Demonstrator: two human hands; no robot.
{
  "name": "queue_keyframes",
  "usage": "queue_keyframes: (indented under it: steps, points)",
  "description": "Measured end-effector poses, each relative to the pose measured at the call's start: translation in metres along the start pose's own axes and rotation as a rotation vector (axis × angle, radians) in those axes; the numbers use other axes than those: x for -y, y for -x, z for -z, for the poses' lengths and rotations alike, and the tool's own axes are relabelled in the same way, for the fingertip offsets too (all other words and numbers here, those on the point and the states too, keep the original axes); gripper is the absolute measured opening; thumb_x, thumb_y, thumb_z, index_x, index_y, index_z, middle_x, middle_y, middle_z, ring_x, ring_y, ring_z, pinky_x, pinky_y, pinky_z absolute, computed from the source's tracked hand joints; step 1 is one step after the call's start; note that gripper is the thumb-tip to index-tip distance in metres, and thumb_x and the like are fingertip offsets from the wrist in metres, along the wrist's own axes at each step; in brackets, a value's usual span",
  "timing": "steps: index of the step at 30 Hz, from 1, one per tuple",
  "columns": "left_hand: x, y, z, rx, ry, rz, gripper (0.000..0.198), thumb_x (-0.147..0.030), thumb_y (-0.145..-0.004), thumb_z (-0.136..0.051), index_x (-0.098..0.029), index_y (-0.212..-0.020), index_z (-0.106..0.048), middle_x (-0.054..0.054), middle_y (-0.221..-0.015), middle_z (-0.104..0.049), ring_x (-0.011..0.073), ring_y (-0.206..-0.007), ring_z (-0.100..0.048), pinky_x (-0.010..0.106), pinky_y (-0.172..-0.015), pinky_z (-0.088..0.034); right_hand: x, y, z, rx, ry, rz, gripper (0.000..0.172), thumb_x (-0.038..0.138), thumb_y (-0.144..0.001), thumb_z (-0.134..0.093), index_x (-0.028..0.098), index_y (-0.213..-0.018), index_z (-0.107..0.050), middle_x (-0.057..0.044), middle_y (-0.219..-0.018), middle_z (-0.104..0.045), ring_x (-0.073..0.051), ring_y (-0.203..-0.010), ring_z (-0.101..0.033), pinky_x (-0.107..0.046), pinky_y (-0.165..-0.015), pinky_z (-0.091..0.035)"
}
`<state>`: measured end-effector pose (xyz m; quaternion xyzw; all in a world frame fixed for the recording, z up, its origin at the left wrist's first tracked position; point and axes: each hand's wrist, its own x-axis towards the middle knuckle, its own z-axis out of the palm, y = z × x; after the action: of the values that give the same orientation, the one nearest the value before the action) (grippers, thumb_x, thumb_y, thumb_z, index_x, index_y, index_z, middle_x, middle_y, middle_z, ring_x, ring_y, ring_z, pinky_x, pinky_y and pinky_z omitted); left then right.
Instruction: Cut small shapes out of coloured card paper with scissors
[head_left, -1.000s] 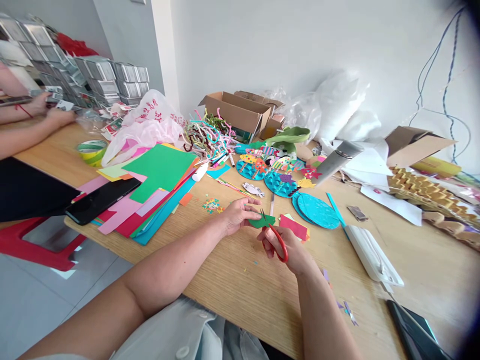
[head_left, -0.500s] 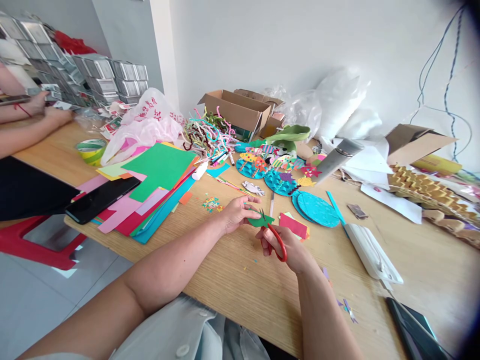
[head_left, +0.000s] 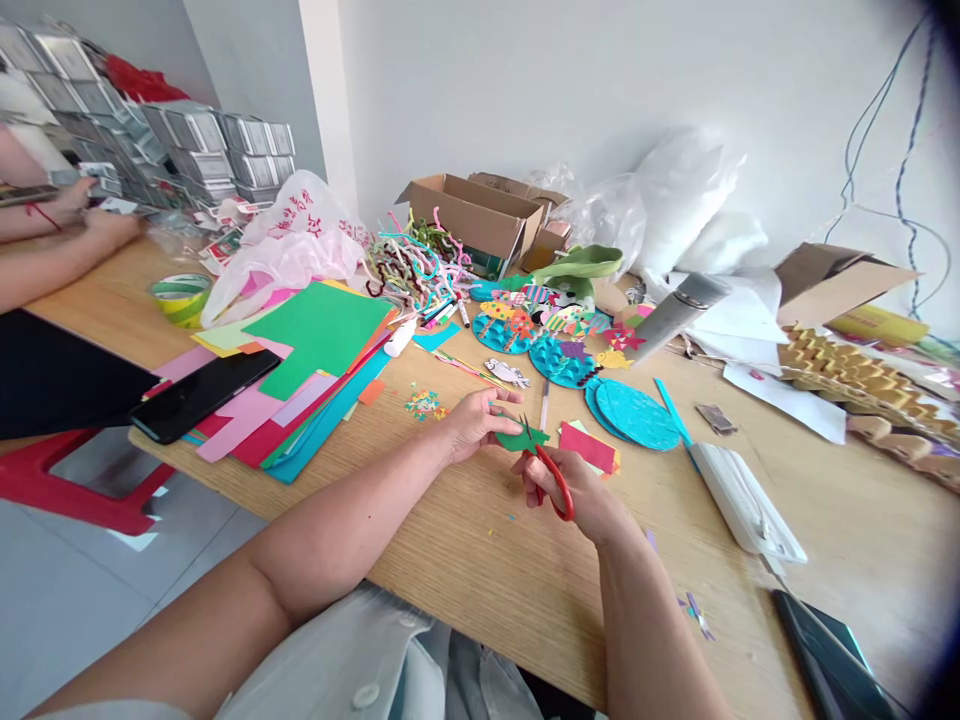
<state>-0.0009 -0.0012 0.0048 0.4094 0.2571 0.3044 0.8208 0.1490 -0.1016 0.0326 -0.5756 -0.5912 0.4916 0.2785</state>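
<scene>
Left hand (head_left: pixel 474 425) pinches the small green paper piece (head_left: pixel 520 438) by its 9 o'clock edge, just above the table (head_left: pixel 487 570); right hand (head_left: pixel 574 492) is closed through the red-handled scissors (head_left: pixel 551 478), blades biting in from 6 o'clock. Risk, as I judge it: my left fingertips sit close to the blades, and the scrap could twist and tear. Green piece looks thin, flat, dark green, with a jagged, spiky upper edge.

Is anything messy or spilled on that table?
Yes. Tiny coloured paper bits lie scattered on the table beside the left hand, and more scraps lie near the right arm. The coloured paper stack is fanned out unevenly.
</scene>
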Motion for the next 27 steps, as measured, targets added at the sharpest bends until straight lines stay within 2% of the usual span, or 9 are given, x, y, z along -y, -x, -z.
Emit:
queue_keyframes:
  steps: [6,16,27]
  points:
    - [-0.0009,0.0,-0.0006,-0.002,0.011,0.002,0.055,-0.01,-0.054,-0.073,-0.014,-0.105,-0.052,-0.003,-0.07,-0.059,0.0103,-0.061,-0.059,0.024,-0.061,-0.044,-0.0025,-0.0009,-0.0001,-0.02,0.014,0.008,0.044,0.059,-0.081,-0.05,0.018,-0.065,-0.046,-0.001,-0.054,-0.057,-0.013,-0.048,-0.051,-0.023,-0.045,-0.033]
    - [-0.0008,0.0,-0.0007,0.002,0.022,-0.002,0.053,-0.01,-0.055,-0.073,-0.014,-0.104,-0.052,-0.003,-0.07,-0.058,0.0096,-0.061,-0.058,0.023,-0.06,-0.044,-0.0006,-0.0015,-0.0002,-0.04,0.006,-0.011,0.048,0.064,-0.077,-0.051,0.018,-0.065,-0.049,0.0,-0.049,-0.054,-0.011,-0.042,-0.046,-0.023,-0.042,-0.031]
    - [0.0031,-0.0016,0.001,0.04,0.048,-0.014,0.051,-0.012,-0.058,-0.072,-0.015,-0.104,-0.05,-0.001,-0.072,-0.057,0.0132,-0.063,-0.061,0.027,-0.061,-0.048,0.005,-0.0001,-0.0028,-0.082,-0.006,-0.028,0.05,0.064,-0.076,-0.051,0.015,-0.073,-0.056,0.001,-0.046,-0.052,-0.011,-0.041,-0.046,-0.023,-0.041,-0.031]
